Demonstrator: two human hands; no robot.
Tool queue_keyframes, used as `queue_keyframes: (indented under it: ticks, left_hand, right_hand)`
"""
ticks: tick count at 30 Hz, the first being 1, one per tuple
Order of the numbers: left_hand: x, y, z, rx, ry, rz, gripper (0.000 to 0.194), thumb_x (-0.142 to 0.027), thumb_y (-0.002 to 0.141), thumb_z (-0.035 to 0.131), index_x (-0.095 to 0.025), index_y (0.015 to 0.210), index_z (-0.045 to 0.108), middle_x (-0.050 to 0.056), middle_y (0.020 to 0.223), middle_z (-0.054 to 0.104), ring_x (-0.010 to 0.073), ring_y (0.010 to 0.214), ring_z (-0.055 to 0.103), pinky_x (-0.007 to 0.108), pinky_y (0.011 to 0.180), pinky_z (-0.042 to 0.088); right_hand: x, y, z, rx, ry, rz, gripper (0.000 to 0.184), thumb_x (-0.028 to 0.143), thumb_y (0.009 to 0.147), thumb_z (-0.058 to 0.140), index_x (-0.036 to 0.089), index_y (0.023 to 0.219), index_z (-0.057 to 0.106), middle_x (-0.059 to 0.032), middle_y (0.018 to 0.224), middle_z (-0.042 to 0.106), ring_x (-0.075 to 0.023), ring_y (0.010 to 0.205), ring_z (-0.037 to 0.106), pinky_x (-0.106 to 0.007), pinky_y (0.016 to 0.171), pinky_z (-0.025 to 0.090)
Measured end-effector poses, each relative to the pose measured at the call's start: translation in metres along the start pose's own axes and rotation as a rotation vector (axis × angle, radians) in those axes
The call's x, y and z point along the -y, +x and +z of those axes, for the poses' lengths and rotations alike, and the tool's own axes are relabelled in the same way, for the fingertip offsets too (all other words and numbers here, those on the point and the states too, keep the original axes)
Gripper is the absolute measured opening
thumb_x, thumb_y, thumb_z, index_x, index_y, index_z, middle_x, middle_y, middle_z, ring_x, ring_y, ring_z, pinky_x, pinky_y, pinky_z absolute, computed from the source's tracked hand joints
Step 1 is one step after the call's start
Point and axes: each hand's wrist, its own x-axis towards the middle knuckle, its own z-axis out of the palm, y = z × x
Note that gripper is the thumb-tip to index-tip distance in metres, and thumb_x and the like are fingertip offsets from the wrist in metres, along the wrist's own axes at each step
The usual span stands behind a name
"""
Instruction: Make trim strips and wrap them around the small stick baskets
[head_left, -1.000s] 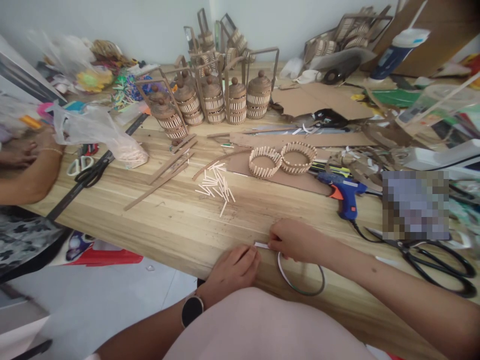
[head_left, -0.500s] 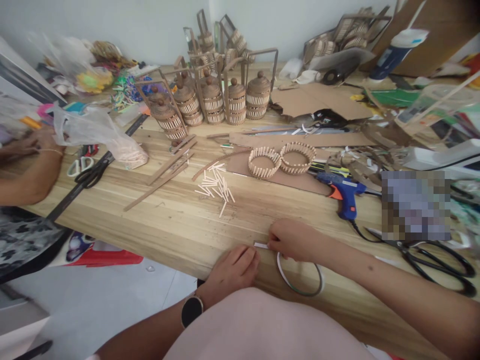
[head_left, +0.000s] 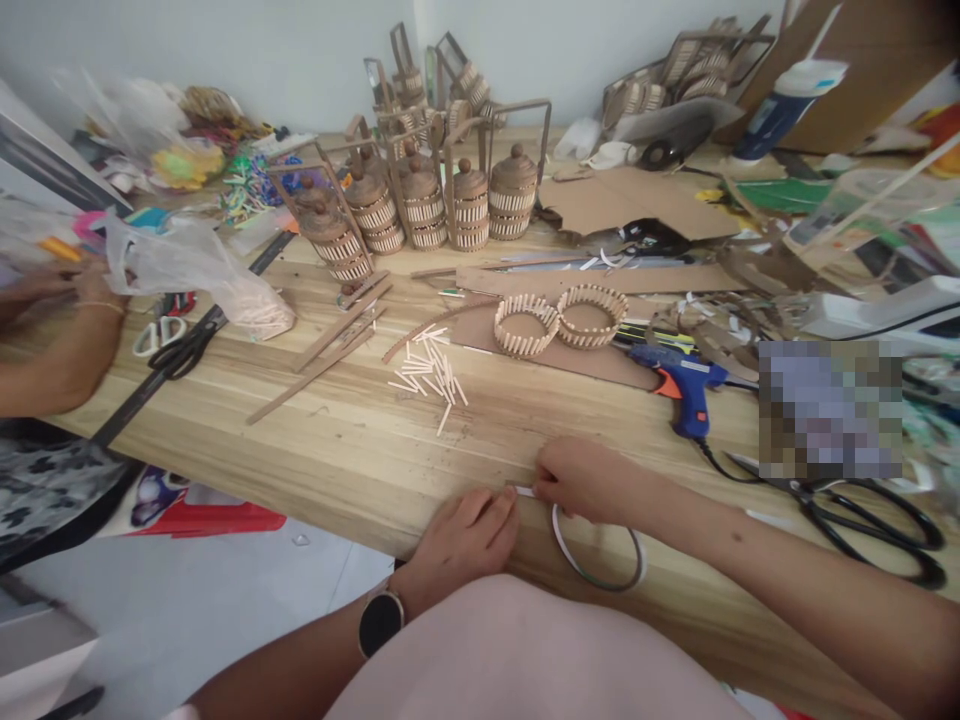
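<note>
The right hand [head_left: 574,482] is closed, its thumb and fingers pinching a thin strip [head_left: 640,565] near one end. The strip lies at the front edge of the table [head_left: 360,440]: a short white end shows between the two hands, and the rest bends round in a loop below the right wrist. The left hand [head_left: 472,535] lies palm down with its fingers together, fingertips at the strip's white end; whether they grip it or only press on it cannot be told. A watch [head_left: 381,624] with a dark face sits on the left wrist.

Beyond the hands, pale sticks [head_left: 431,370] lie in a loose heap. Past them, two rings [head_left: 521,343] of upright sticks stand side by side, touching, on brown card [head_left: 480,325]. Brown slats [head_left: 317,370] lie left of the heap. To the right are a blue glue gun [head_left: 691,392] with an orange trigger and, nearer the person, large black scissors [head_left: 806,490].

Farther back, lidded baskets [head_left: 471,220] with tall handles stand in a row. At the left, a clear plastic bag [head_left: 255,300] lies near white-handled scissors [head_left: 146,340], beside another person's forearm [head_left: 67,350], which rests on the table.
</note>
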Motion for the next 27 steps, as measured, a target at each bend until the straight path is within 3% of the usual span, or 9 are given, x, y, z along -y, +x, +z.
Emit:
queue_keyframes:
  ticks: [4,9,16,22,27]
  left_hand:
    - [0.005,0.012,-0.009,0.043,-0.025,0.055,0.03,-0.013,0.098,0.04,-0.006,0.124,0.053,0.014,0.105,0.068,0.0204,0.09,0.059,0.032,0.075,0.052]
    - [0.005,0.025,-0.007,0.107,-0.001,0.072,0.031,-0.011,0.098,0.036,-0.004,0.123,0.053,0.009,0.088,0.065,0.0201,0.082,0.057,0.032,0.069,0.049]
    - [0.004,0.028,-0.009,0.209,0.029,0.135,0.031,-0.011,0.096,0.045,-0.005,0.125,0.053,0.011,0.096,0.064,0.0204,0.087,0.055,0.033,0.07,0.043]
    - [0.006,0.031,-0.009,0.211,0.031,0.177,0.023,-0.012,0.096,0.046,-0.01,0.111,0.063,0.011,0.1,0.064,0.0202,0.085,0.053,0.033,0.069,0.041]
    - [0.009,0.038,-0.015,0.229,-0.004,0.17,0.018,-0.01,0.094,0.048,-0.01,0.105,0.063,0.009,0.095,0.064,0.0203,0.081,0.054,0.033,0.067,0.042]
  right_hand:
    - [-0.002,-0.002,0.002,0.002,0.046,0.0,0.028,0.016,0.08,0.053,0.018,0.057,0.069,-0.0048,0.054,0.067,-0.0176,0.058,0.064,-0.025,0.055,0.039]
    - [-0.01,-0.005,0.008,-0.009,0.144,-0.012,0.036,0.018,0.085,0.047,0.017,0.055,0.067,-0.0071,0.062,0.072,-0.0176,0.063,0.065,-0.025,0.059,0.041]
    - [-0.019,-0.017,0.013,-0.024,0.329,0.007,0.039,0.027,0.088,0.042,0.017,0.06,0.067,-0.0036,0.058,0.072,-0.0143,0.054,0.06,-0.022,0.052,0.039]
    - [-0.027,-0.027,0.021,-0.038,0.453,0.048,0.035,0.029,0.089,0.039,0.018,0.075,0.069,-0.0016,0.056,0.07,-0.0144,0.054,0.063,-0.021,0.053,0.041]
    - [-0.033,-0.032,0.019,-0.03,0.479,0.107,0.032,0.032,0.088,0.042,0.016,0.07,0.064,-0.0011,0.053,0.065,-0.0123,0.045,0.059,-0.02,0.049,0.039]
